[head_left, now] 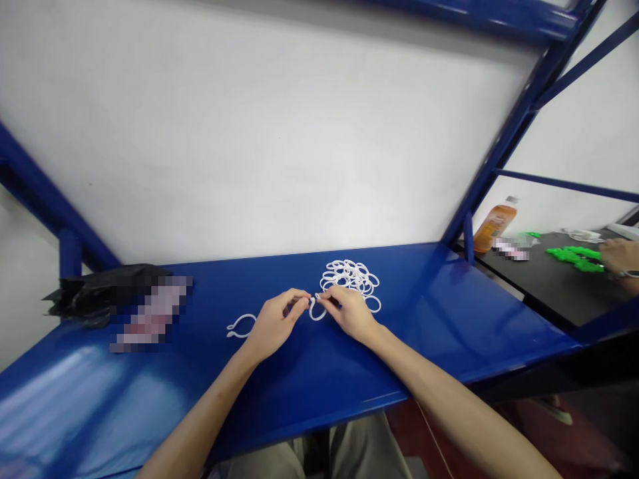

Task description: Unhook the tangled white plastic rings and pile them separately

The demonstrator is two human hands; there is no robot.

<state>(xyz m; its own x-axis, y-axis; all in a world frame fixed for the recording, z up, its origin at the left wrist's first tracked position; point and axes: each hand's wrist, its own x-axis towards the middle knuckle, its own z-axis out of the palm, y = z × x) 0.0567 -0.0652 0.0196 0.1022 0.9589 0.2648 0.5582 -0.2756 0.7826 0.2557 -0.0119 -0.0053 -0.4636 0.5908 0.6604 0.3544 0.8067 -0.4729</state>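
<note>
Between my two hands is a white plastic ring (pixel 317 315) with its ends parted at the top. The fingertips of my left hand (pixel 280 320) pinch one end, and my right hand (pixel 353 313) pinches the other. Left of my left hand, another white ring (pixel 242 327) lies on the blue table, its ends apart and partly hidden by the hand. Just beyond my right hand is a pile of white rings (pixel 352 274), some of it covered by that hand.
The blue table (pixel 429 326) backs onto a white wall. A crumpled black plastic bag (pixel 100 293) and a blurred-out packet (pixel 154 313) lie at the left. At the right, a dark table holds an orange drink bottle (pixel 494 226) and green pieces (pixel 579 258), near another person's hand (pixel 622 259).
</note>
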